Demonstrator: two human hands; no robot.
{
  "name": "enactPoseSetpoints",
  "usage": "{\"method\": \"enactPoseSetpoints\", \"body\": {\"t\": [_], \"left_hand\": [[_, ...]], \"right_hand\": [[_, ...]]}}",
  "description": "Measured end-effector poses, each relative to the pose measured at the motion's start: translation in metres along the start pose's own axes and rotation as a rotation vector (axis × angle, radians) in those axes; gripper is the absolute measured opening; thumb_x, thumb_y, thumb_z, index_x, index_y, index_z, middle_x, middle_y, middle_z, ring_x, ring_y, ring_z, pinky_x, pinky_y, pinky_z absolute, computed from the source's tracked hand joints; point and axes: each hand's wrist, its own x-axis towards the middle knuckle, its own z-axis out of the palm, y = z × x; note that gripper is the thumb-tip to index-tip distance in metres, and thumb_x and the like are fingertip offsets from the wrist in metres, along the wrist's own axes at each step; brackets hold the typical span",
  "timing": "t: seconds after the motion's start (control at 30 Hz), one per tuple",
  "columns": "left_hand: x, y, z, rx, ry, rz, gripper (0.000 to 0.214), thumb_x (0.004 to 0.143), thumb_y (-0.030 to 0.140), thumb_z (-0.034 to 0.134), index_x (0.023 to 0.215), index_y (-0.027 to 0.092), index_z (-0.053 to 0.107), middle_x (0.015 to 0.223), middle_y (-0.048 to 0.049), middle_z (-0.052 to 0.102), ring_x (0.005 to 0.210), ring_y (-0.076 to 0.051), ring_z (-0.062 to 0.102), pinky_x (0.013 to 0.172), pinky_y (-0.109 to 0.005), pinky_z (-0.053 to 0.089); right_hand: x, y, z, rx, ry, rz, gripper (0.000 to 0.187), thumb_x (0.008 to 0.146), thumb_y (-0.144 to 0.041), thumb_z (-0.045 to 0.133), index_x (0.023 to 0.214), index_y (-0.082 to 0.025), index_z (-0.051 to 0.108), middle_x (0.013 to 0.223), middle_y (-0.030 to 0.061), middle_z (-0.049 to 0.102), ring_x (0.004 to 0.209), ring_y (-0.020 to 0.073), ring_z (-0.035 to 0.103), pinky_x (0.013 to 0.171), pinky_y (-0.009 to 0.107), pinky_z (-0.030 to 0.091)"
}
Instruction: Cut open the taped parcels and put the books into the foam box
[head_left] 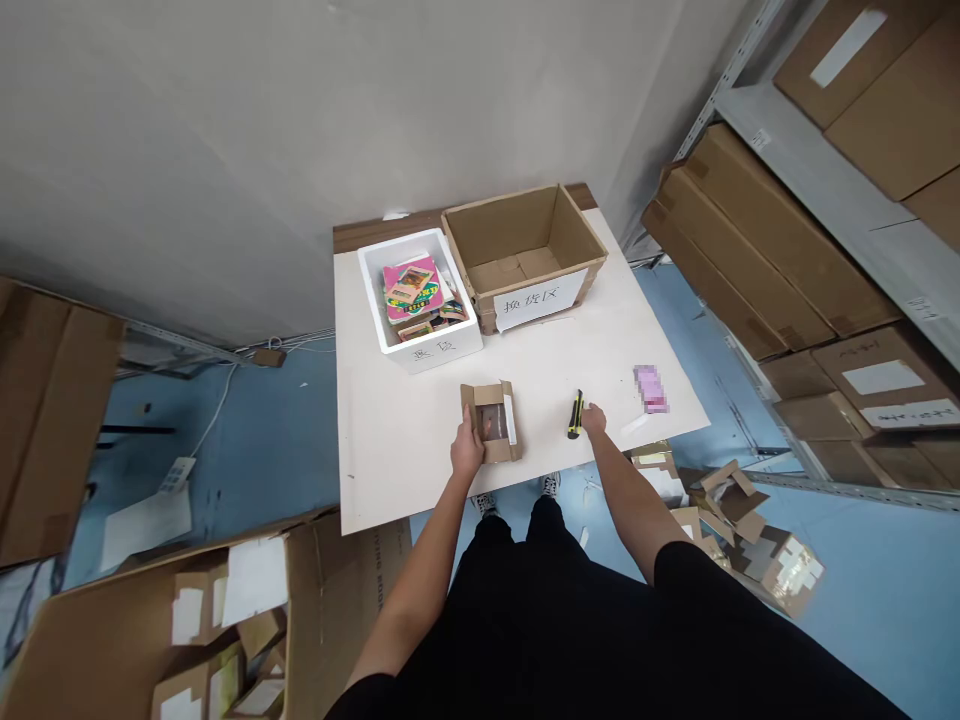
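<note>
A small cardboard box (492, 452) lies on the white table with its flaps open. Something clear and dark, perhaps plastic-wrapped, shows inside it, too indistinct to name. My left hand (466, 450) grips the box by its left side, fingers at the opening. To the right, a black and yellow utility knife (575, 415) is at the tabletop. My right hand (595, 419) has its curled fingers against the knife's right edge; the fingertips are partly hidden. No blade can be made out.
A white foam box (442, 352) with colourful packs and a larger open carton (525, 221) stand at the table's back. A pink blurred item (650, 388) lies right. Shelves with cartons (757, 240) stand right; a big carton (300, 600) of small boxes is lower left. Opened boxes (780, 570) litter the floor.
</note>
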Motion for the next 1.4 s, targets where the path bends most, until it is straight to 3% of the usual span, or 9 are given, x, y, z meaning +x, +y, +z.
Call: {"method": "enactPoseSetpoints", "body": {"t": [0.13, 0.3, 0.6, 0.8, 0.93, 1.07, 1.23, 1.33, 1.4], "left_hand": [[-0.001, 0.008, 0.001, 0.017, 0.012, -0.023, 0.076, 0.106, 0.023, 0.035, 0.175, 0.027, 0.004, 0.147, -0.0143, 0.063, 0.119, -0.029, 0.069, 0.094, -0.040, 0.056], [-0.004, 0.013, -0.002, 0.060, -0.018, -0.072, 0.076, 0.105, 0.025, 0.039, 0.175, 0.030, 0.010, 0.146, -0.0150, 0.063, 0.114, -0.030, 0.072, 0.090, -0.040, 0.056], [-0.021, -0.025, -0.029, 0.005, 0.102, -0.210, 0.075, 0.105, 0.028, 0.042, 0.175, 0.031, 0.012, 0.149, -0.0157, 0.060, 0.116, -0.030, 0.071, 0.094, -0.040, 0.056], [-0.014, -0.057, -0.040, -0.045, 0.183, -0.181, 0.068, 0.109, 0.033, 0.036, 0.174, 0.029, 0.016, 0.171, -0.0133, 0.037, 0.129, -0.028, 0.065, 0.096, -0.037, 0.058], [-0.009, -0.071, -0.035, 0.077, 0.172, -0.178, 0.064, 0.109, 0.048, 0.036, 0.170, 0.030, 0.032, 0.181, -0.0103, 0.010, 0.147, -0.036, 0.049, 0.105, -0.047, 0.054], [-0.001, -0.068, -0.031, 0.150, 0.235, -0.105, 0.058, 0.105, 0.038, 0.052, 0.162, 0.027, 0.049, 0.179, -0.0146, 0.022, 0.164, -0.041, 0.015, 0.120, -0.059, 0.036], [0.001, -0.059, -0.038, 0.163, 0.175, 0.105, 0.043, 0.105, 0.028, 0.053, 0.147, 0.024, 0.064, 0.172, -0.0208, 0.036, 0.163, -0.037, 0.023, 0.122, -0.059, 0.033], [-0.003, -0.062, -0.042, 0.176, 0.122, 0.278, 0.041, 0.105, 0.021, 0.047, 0.140, 0.026, 0.068, 0.170, -0.0133, 0.043, 0.164, -0.032, 0.021, 0.125, -0.058, 0.030], [-0.004, -0.069, -0.044, 0.150, 0.047, 0.337, 0.041, 0.104, 0.017, 0.046, 0.135, 0.026, 0.071, 0.161, -0.0126, 0.055, 0.161, -0.029, 0.031, 0.126, -0.056, 0.031]], "right_hand": [[-0.023, -0.022, 0.025, 0.023, -0.045, -0.061, 0.059, 0.103, -0.039, 0.047, 0.154, -0.011, 0.052, 0.141, 0.0182, 0.067, 0.126, 0.0258, 0.065, 0.107, 0.035, 0.050], [-0.093, -0.080, 0.086, -0.003, -0.435, -0.383, 0.102, 0.084, -0.049, 0.078, 0.170, -0.022, 0.028, 0.150, 0.0147, 0.061, 0.129, 0.0301, 0.065, 0.104, 0.037, 0.053], [-0.144, -0.154, 0.126, -0.184, -0.463, -0.623, 0.107, 0.087, -0.050, 0.073, 0.173, -0.023, 0.016, 0.160, 0.0170, 0.049, 0.139, 0.0364, 0.057, 0.108, 0.043, 0.052], [-0.130, -0.145, 0.131, 0.067, -0.509, -0.521, 0.101, 0.089, -0.027, 0.059, 0.175, -0.023, 0.006, 0.157, 0.0159, 0.054, 0.123, 0.0279, 0.069, 0.106, 0.043, 0.055], [-0.111, -0.115, 0.117, 0.115, -0.461, -0.433, 0.102, 0.093, -0.034, 0.058, 0.174, -0.020, -0.001, 0.158, 0.0185, 0.053, 0.127, 0.0275, 0.067, 0.104, 0.043, 0.055], [-0.107, -0.101, 0.113, -0.009, -0.319, -0.447, 0.105, 0.090, -0.044, 0.067, 0.174, -0.017, 0.009, 0.163, 0.0211, 0.045, 0.143, 0.0329, 0.054, 0.111, 0.048, 0.050], [-0.115, -0.114, 0.107, -0.222, -0.236, -0.513, 0.074, 0.093, -0.041, 0.068, 0.160, -0.022, 0.045, 0.147, 0.0148, 0.058, 0.136, 0.0314, 0.056, 0.112, 0.044, 0.048], [-0.125, -0.136, 0.106, -0.372, -0.227, -0.752, 0.046, 0.093, -0.024, 0.066, 0.139, -0.025, 0.067, 0.142, 0.0131, 0.061, 0.138, 0.0303, 0.051, 0.112, 0.042, 0.047], [-0.134, -0.153, 0.112, -0.465, -0.365, -0.947, 0.041, 0.091, -0.012, 0.062, 0.128, -0.026, 0.074, 0.136, 0.0120, 0.067, 0.141, 0.0288, 0.049, 0.114, 0.041, 0.046]]}}
